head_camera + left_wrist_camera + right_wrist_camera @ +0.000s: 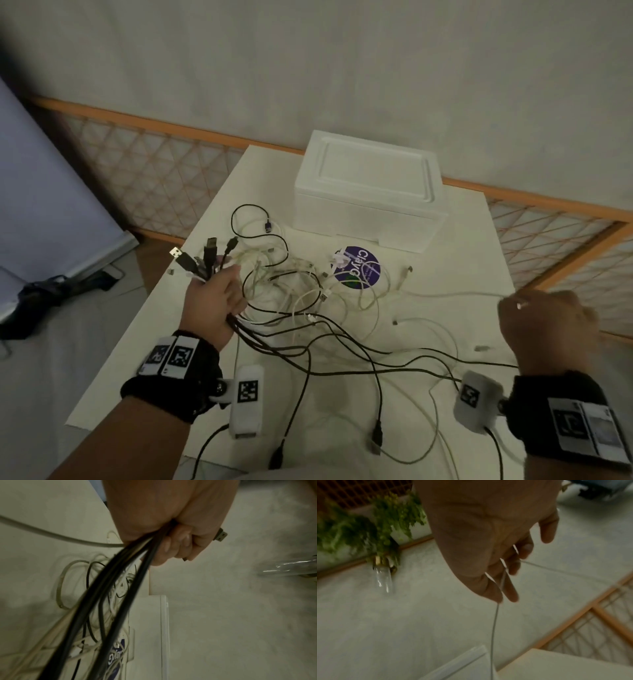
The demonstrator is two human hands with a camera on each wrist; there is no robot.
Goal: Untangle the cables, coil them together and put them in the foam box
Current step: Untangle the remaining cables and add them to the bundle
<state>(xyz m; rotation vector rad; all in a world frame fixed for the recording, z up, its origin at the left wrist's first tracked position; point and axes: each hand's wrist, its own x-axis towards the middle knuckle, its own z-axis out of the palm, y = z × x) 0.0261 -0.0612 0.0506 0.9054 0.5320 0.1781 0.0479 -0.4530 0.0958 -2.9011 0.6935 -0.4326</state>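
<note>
A tangle of black and white cables [301, 294] lies spread over the white table [212, 205]. My left hand [215, 301] grips a bundle of mostly black cables [120, 577], their USB plugs [202, 257] sticking up above the fist. My right hand [544, 322], raised at the right, pinches a thin white cable [494, 622] between thumb and fingers; it stretches left toward the tangle [455, 294]. The white foam box [370, 192] stands at the back of the table with its lid on.
A purple round sticker [358, 270] lies on the table in front of the box. An orange-framed lattice rail [154, 171] runs behind and to the right. A plant in a glass vase [382, 555] hangs on the wall. Cable ends dangle over the near table edge [375, 442].
</note>
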